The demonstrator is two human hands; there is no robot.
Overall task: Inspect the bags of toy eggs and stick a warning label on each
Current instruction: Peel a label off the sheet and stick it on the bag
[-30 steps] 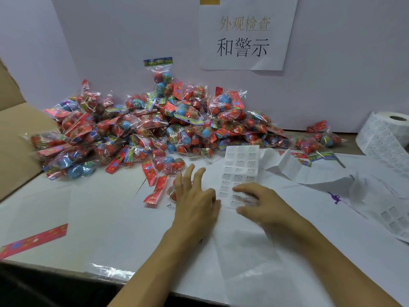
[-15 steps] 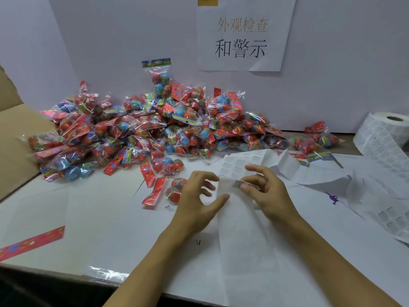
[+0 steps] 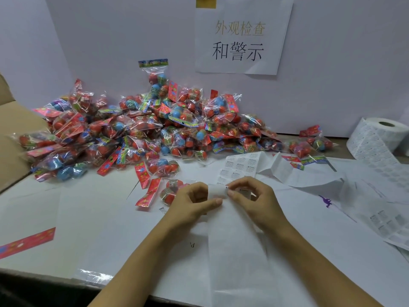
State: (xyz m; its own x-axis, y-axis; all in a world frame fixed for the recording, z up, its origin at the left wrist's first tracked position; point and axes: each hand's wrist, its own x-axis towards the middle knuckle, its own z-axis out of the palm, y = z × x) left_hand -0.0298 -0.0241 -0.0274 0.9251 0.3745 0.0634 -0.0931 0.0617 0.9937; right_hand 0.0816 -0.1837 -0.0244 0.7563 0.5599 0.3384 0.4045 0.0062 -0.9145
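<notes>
A large pile of clear bags of red and blue toy eggs (image 3: 155, 129) lies against the back wall. One bag with a red header card (image 3: 170, 192) sits just left of my hands. A white strip of warning labels (image 3: 238, 167) runs from the table middle toward me, bent over at my fingers. My left hand (image 3: 190, 204) pinches the bent strip between thumb and fingers. My right hand (image 3: 250, 198) pinches a small label at the fold, fingertips touching the left hand's.
A roll of labels (image 3: 376, 138) stands at the far right, its strip trailing across the white table (image 3: 77, 218). Two bags (image 3: 309, 142) lie apart at the right. A cardboard flap (image 3: 11, 140) rises at left. A paper sign (image 3: 241, 36) hangs on the wall. A loose red header card (image 3: 24, 242) lies near left.
Both hands lifted off the flat label strip, came together and bent it over. My right fingers now pinch a label at the fold, and the single bag is uncovered.
</notes>
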